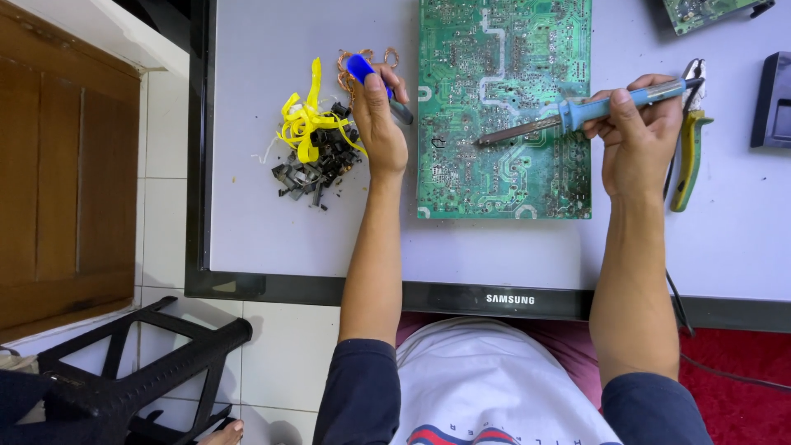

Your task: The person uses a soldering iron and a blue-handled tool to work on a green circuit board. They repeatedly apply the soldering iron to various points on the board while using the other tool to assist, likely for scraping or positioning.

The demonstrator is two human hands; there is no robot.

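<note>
A pale grey panel (264,231) with a black frame serves as a worktable, bare along its near edge, white floor tiles to its left. From the left: a heap of yellow strips and dark parts (315,152); the left hand (381,119) closed around a blue-handled tool (372,78); a green circuit board (504,107); the right hand (638,136) gripping a soldering iron (577,114), tip on the board; yellow-handled pliers (690,136) just beyond.
</note>
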